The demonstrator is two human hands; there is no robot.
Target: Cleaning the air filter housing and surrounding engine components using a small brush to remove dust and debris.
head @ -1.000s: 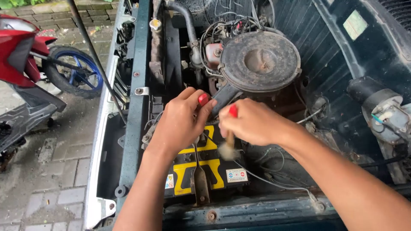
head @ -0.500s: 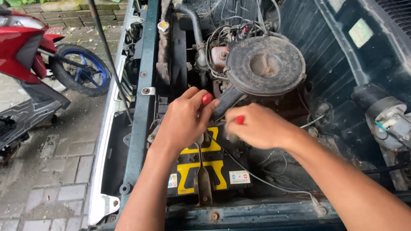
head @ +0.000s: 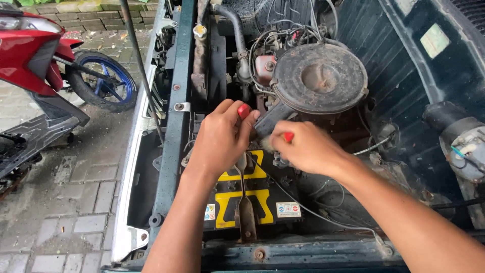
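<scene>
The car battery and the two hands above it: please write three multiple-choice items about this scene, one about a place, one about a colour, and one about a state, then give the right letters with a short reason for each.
1. Where does the battery sit in the engine bay?
A. at the near edge, below the round air cleaner
B. on top of the air cleaner
C. on the paving beside the scooter

2. What colour are the markings on the battery's top?
A. green
B. yellow
C. white

3. What is the state of the left hand?
A. flat and open on the paving
B. closed around something with a red end
C. resting on the scooter

Answers: 1 A, the battery lies nearer the camera than the air cleaner. 2 B, yellow patches show on its black top. 3 B, the curled fingers hold a red-tipped thing above the battery; the right hand also shows a red tip.
</scene>
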